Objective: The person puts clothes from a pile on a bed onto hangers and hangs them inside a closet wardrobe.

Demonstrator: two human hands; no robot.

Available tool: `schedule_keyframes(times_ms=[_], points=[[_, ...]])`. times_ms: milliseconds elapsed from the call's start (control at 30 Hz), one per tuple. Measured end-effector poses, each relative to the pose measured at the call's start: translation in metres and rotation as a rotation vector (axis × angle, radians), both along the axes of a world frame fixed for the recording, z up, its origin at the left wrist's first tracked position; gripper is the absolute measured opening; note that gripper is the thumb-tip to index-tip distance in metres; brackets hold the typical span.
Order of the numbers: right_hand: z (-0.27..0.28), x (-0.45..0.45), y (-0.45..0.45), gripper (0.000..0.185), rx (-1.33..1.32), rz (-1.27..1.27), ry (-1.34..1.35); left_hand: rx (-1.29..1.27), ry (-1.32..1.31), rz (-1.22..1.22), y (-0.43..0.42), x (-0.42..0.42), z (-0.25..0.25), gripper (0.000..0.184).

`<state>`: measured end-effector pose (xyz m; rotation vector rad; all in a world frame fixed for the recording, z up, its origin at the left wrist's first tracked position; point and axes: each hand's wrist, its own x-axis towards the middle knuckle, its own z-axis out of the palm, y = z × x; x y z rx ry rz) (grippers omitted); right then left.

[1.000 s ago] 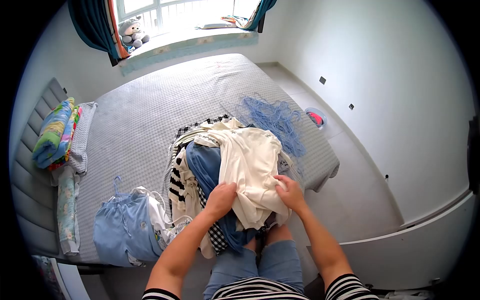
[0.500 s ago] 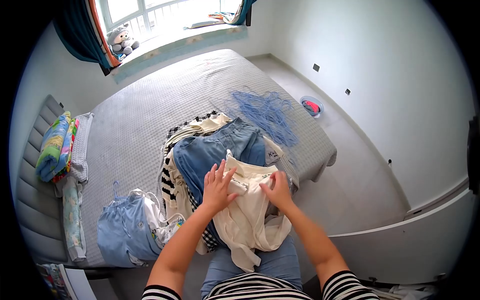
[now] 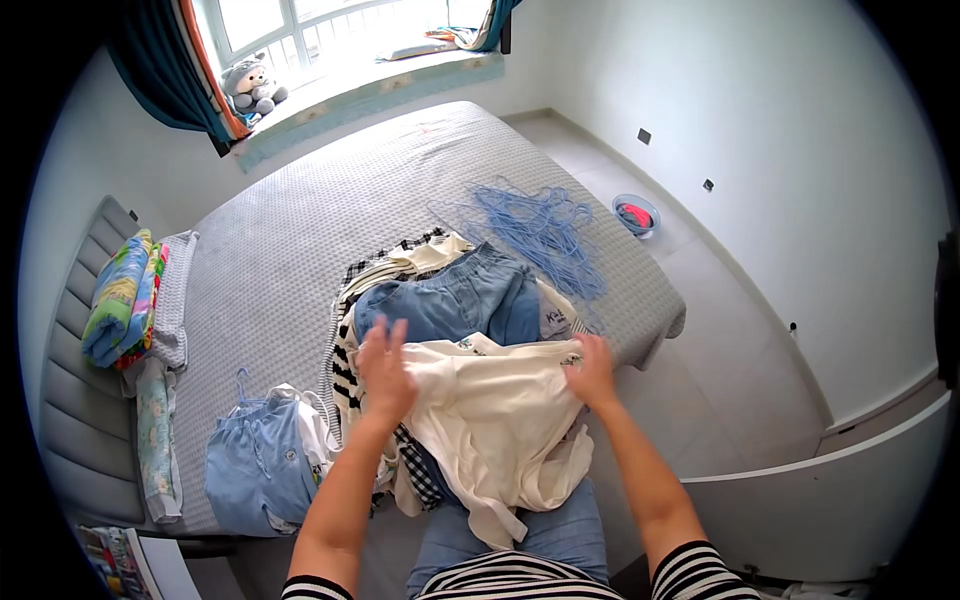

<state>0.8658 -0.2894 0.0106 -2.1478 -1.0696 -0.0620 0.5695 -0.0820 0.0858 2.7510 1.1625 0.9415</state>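
A cream top (image 3: pixel 490 400) with small dark print lies spread over the near side of a clothes pile, its lower part draped over my lap. My left hand (image 3: pixel 388 375) is at the top's left edge, fingers apart and slightly blurred. At the right upper corner, my right hand (image 3: pixel 592 370) has its fingers closed on the fabric. Just beyond the top lie blue denim shorts (image 3: pixel 450 295). Under these show black-and-white striped and checked garments (image 3: pixel 350 375).
The pile rests on a grey quilted bed (image 3: pixel 290 230). Blue hangers (image 3: pixel 540 235) lie tangled beyond it. To the left are light-blue clothes (image 3: pixel 265 465) on a hanger and folded bedding (image 3: pixel 125 300). A basin (image 3: pixel 637 215) stands on the floor; a white curved panel (image 3: pixel 810 505) is at right.
The cream top has been spread wider, its upper edge now stretched sideways. My left hand has moved left and my right hand slightly right. The view has shifted a little.
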Motion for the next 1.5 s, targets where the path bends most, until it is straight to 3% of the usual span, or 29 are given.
schedule_keyframes(times_ms=[33,100,200,300,333,467,567,667,800,867,1067,1167,1233,1267,1367,1500], points=[[-0.001,-0.005,0.003,0.053,-0.068,0.03,-0.081,-0.113,0.0,-0.174,-0.003,0.013,0.005,0.059],[-0.001,-0.013,0.015,0.054,-0.131,0.08,-0.018,-0.619,-0.212,-0.328,0.0,0.053,-0.017,0.052],[0.0,-0.018,0.025,0.052,-0.29,0.119,0.055,-0.597,-0.131,-0.095,0.01,0.1,-0.059,0.056],[0.001,0.002,0.021,0.037,-0.327,0.123,0.072,-1.134,0.135,0.125,0.01,0.124,-0.052,0.053],[0.002,0.011,0.019,0.034,-0.285,0.115,0.057,-1.029,0.234,-0.018,0.016,0.13,-0.055,0.042],[-0.017,0.036,0.021,0.03,0.085,-0.08,-0.003,-0.565,-0.487,-0.174,0.01,0.164,-0.073,0.043],[-0.064,0.076,0.029,0.029,0.184,-0.143,0.129,-0.917,-0.39,-0.025,0.038,0.172,-0.159,0.042],[-0.074,0.094,0.032,0.035,0.046,-0.182,0.344,-1.062,-0.34,0.023,0.035,0.178,-0.151,0.037],[-0.089,0.109,0.051,0.027,-0.142,-0.273,0.254,-0.833,-0.27,-0.023,0.024,0.178,-0.155,0.026],[-0.077,0.111,0.061,0.022,-0.328,-0.343,0.3,-0.946,-0.344,-0.092,0.022,0.172,-0.144,0.023],[-0.053,0.108,0.063,0.023,0.061,-0.155,0.02,-1.056,-0.413,-0.223,0.031,0.156,-0.157,0.027],[-0.021,0.087,0.044,0.025,0.283,-0.043,0.072,-1.117,-0.462,-0.216,0.02,0.15,-0.144,0.031],[-0.008,0.065,0.019,0.022,0.322,-0.036,0.182,-1.121,-0.464,-0.184,0.004,0.141,-0.127,0.032],[-0.004,0.055,0.008,0.021,0.343,-0.031,0.237,-1.25,-0.492,-0.11,-0.012,0.134,-0.111,0.028],[0.004,0.025,-0.02,0.021,0.208,0.151,0.385,-1.162,-0.562,-0.2,-0.031,0.104,-0.123,0.026],[0.017,-0.004,-0.024,0.034,0.215,0.237,0.535,-1.121,-0.587,-0.194,-0.075,0.061,-0.098,0.017]])
